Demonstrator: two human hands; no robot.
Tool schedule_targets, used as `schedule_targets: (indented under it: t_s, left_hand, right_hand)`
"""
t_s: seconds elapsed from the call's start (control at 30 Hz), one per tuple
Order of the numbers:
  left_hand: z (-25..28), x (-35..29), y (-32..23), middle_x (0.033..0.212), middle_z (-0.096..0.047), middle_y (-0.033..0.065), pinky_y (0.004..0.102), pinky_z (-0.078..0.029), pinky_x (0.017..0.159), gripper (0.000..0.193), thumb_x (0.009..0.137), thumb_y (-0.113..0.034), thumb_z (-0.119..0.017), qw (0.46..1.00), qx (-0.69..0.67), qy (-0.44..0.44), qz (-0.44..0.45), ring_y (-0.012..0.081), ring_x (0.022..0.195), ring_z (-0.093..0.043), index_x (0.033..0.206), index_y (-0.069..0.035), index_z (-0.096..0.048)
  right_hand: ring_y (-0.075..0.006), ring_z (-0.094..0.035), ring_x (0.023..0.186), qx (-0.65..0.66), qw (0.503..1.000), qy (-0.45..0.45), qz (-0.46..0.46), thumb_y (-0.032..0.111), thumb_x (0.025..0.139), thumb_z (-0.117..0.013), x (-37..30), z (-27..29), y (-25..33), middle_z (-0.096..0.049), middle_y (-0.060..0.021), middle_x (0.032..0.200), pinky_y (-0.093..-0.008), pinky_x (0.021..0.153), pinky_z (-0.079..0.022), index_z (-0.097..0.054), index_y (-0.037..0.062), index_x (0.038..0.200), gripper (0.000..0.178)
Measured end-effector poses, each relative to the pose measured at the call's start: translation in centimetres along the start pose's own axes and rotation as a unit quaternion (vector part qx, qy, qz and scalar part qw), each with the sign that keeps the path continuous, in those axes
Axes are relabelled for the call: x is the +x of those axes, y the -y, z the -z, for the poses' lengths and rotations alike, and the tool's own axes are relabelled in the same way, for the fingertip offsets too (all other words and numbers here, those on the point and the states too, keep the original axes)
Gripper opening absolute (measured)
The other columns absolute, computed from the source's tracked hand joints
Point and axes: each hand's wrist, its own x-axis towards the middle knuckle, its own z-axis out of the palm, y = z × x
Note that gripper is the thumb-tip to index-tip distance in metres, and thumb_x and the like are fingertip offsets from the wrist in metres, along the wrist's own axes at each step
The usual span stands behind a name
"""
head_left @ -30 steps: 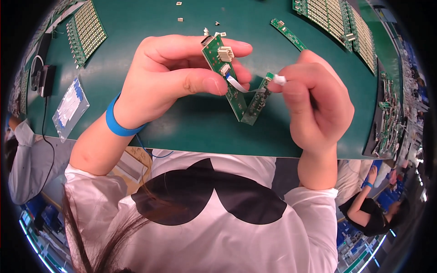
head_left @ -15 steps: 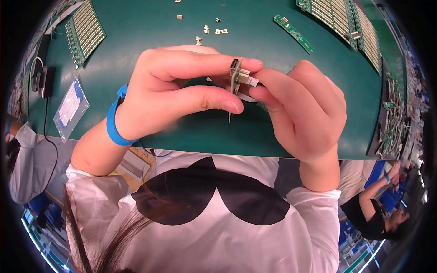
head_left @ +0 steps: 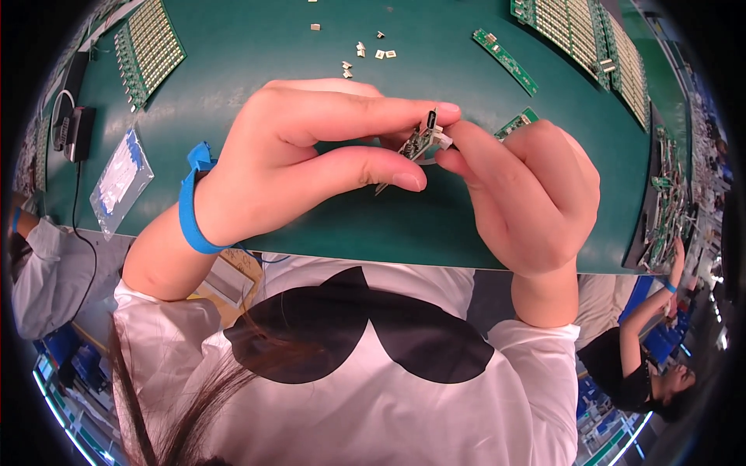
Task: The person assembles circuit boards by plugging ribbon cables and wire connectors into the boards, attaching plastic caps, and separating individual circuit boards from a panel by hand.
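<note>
My left hand [head_left: 311, 159] pinches a small green circuit board [head_left: 420, 141] between thumb and forefinger, held edge-on above the green mat [head_left: 256, 54]. My right hand [head_left: 528, 194] meets it from the right, its fingertips closed on a small white connector [head_left: 441, 140] pressed against the board. A second green board piece [head_left: 517, 123] shows just behind my right knuckles. A blue wrist strap [head_left: 190, 203] circles my left wrist.
Panels of circuit boards lie at the far left [head_left: 148, 46] and far right [head_left: 579, 31]. A single strip board [head_left: 505, 60] and several loose white connectors [head_left: 361, 53] lie at the back. A clear bag [head_left: 120, 180] and black cable sit left; other people work at both sides.
The board has turned from flat-facing to edge-on between my hands. Both hands have closed in together around it, with the white connector now against the board.
</note>
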Motion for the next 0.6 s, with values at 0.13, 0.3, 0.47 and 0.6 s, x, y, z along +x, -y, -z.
schedule_targets:
  t_s: [0.13,0.3,0.47,0.6]
  left_hand:
    - [-0.14,0.0,0.07,0.086,-0.067,0.011,0.0254,-0.048,0.065,0.046,0.067,0.002,-0.066,1.0,-0.02,-0.002,0.005,0.0169,0.076,-0.062,0.112,0.005,-0.058]
    - [-0.15,-0.02,-0.07,0.086,-0.067,0.0101,0.026,-0.048,0.066,0.046,0.068,0.0,-0.066,1.0,-0.014,0.0,0.013,0.0169,0.076,-0.062,0.112,0.004,-0.058]
    - [-0.32,-0.17,0.0,0.086,-0.067,0.009,0.0261,-0.047,0.068,0.045,0.069,-0.002,-0.067,0.998,-0.062,-0.013,0.013,0.0164,0.077,-0.061,0.112,0.004,-0.058]
    - [-0.37,-0.15,-0.03,0.087,-0.067,0.0083,0.0257,-0.047,0.07,0.045,0.07,-0.003,-0.066,0.998,-0.057,-0.009,0.026,0.0161,0.079,-0.061,0.113,0.004,-0.057]
  right_hand:
    - [-0.0148,-0.043,0.047,-0.003,1.0,-0.005,0.006,0.006,0.055,-0.075,-0.16,-0.05,-0.08,-0.041,-0.0025,0.058,-0.0264,0.041,-0.03,-0.067,0.0024,0.081,0.027]
    - [-0.0146,-0.044,0.047,-0.009,1.0,-0.012,0.014,0.005,0.055,-0.075,-0.22,0.08,-0.06,-0.042,-0.0024,0.058,-0.0259,0.04,-0.031,-0.067,0.0017,0.081,0.027]
    - [-0.0143,-0.043,0.047,0.003,1.0,-0.014,0.006,0.005,0.056,-0.075,-0.11,0.05,0.05,-0.042,-0.0023,0.058,-0.0258,0.04,-0.031,-0.066,0.0016,0.08,0.025]
    - [-0.0142,-0.043,0.046,0.011,1.0,-0.011,0.002,0.005,0.057,-0.075,-0.17,0.0,-0.01,-0.041,-0.0024,0.057,-0.0258,0.04,-0.03,-0.066,0.0019,0.079,0.025]
